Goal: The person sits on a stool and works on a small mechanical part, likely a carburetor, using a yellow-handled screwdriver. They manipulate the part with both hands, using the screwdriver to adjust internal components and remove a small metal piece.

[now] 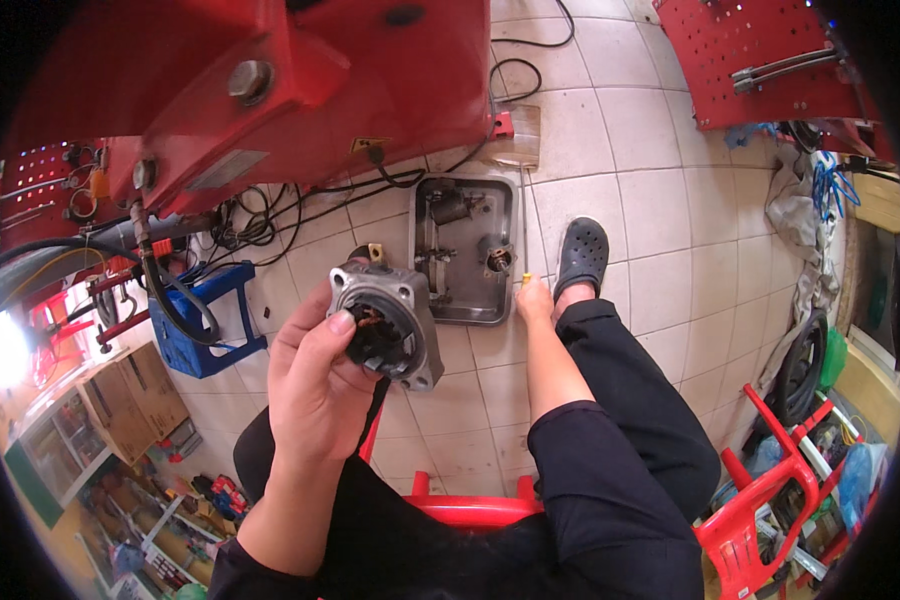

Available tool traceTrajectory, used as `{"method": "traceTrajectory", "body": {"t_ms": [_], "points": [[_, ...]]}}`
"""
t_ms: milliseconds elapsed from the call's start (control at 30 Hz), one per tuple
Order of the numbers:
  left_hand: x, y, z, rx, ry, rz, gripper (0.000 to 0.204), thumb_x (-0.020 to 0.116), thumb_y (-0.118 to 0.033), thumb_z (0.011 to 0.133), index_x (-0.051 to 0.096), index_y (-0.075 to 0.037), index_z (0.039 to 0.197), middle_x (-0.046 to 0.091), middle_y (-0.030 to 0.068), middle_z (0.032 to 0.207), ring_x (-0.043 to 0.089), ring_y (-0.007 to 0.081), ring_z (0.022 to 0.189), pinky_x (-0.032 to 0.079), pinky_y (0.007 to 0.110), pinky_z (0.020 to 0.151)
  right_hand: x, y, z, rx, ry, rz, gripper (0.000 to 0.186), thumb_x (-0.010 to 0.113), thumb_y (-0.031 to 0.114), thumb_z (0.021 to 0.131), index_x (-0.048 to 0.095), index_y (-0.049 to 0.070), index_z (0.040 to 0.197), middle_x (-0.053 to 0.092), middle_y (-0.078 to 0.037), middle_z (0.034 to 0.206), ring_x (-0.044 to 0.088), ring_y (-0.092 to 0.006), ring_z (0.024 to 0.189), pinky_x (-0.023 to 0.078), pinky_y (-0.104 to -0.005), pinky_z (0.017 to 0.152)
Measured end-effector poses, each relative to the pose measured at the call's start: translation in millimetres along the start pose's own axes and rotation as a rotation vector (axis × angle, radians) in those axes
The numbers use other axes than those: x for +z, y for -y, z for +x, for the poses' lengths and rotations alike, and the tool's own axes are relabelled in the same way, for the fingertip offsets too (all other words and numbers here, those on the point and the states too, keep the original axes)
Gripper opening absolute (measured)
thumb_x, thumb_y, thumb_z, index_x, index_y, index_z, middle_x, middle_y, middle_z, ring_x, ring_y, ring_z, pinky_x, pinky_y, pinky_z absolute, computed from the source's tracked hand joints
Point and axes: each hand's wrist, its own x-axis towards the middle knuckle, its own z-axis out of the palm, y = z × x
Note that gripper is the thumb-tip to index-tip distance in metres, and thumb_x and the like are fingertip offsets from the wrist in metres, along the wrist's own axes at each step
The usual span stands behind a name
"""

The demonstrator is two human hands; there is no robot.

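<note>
My left hand [315, 365] grips a cast grey metal housing [425, 325] near my left knee. Its dark round opening faces up toward me, with black and copper-coloured parts inside, and my thumb rests on the rim. Further right, my right hand [536, 300] is closed beside the tray's near right corner. A small yellow end [527, 279] pokes out of that fist; the rest of this item is hidden. On the floor ahead lies a rectangular metal tray [515, 200]. It holds a dark cylindrical part [450, 207] and a flanged part with a shaft [498, 259].
A big red machine [400, 90] stands at the upper left, with black cables [340, 185] below it. Beside it is a blue plastic stool [195, 335]. Red plastic chair parts [760, 530] and clutter fill the lower right. My dark clog [583, 255] is right of the tray.
</note>
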Motion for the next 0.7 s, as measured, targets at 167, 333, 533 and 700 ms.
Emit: {"method": "traceTrajectory", "body": {"t_ms": [167,333,533,700], "points": [[0.7,0.5,-5.8,0.093,0.016,-0.024,0.033,0.048,-0.012,0.09,0.049,0.005,0.118,0.062,0.0143,0.106,0.063,0.022,0.095,0.053,0.036,0.08,-17.8,2.1,-20.7,-0.133,0.025,0.089,0.04,0.069,0.025,0.074,0.058,0.001,0.104,0.064,-0.023,0.098,0.062,-0.0362,0.094,0.05,-0.0424,0.081],[15.1,8.6,-9.7,0.154,0.095,-0.091,0.028,0.051,-0.01,0.09,0.053,0.002,0.116,0.064,0.0096,0.102,0.065,0.0158,0.084,0.055,0.029,0.066,-65.6,-16.9,-28.1,-0.227,-0.022,0.322,0.03,0.069,0.016,0.075,0.058,0.004,0.101,0.065,-0.011,0.084,0.064,-0.0242,0.072,0.054,-0.0408,0.059],[-9.1,4.1,-13.9,0.215,0.118,-0.256,0.02,0.048,-0.008,0.089,0.056,-0.001,0.105,0.064,0.0068,0.094,0.064,0.0153,0.081,0.053,0.029,0.063,-218.7,44.7,-203.7,-0.319,0.065,0.609,0.027,0.061,0.016,0.077,0.059,0.0,0.098,0.063,-0.014,0.081,0.065,-0.025,0.062,0.056,-0.0352,0.049],[-10.7,12.5,-34.8,0.177,0.12,-0.29,0.021,0.045,-0.012,0.088,0.057,-0.002,0.102,0.063,0.0087,0.095,0.062,0.0196,0.083,0.052,0.034,0.068,-302.4,20.1,-340.6,-0.489,0.108,0.799,0.015,0.056,0.016,0.089,0.052,0.006,0.098,0.059,-0.007,0.076,0.063,-0.0163,0.057,0.053,-0.0292,0.046]]}}
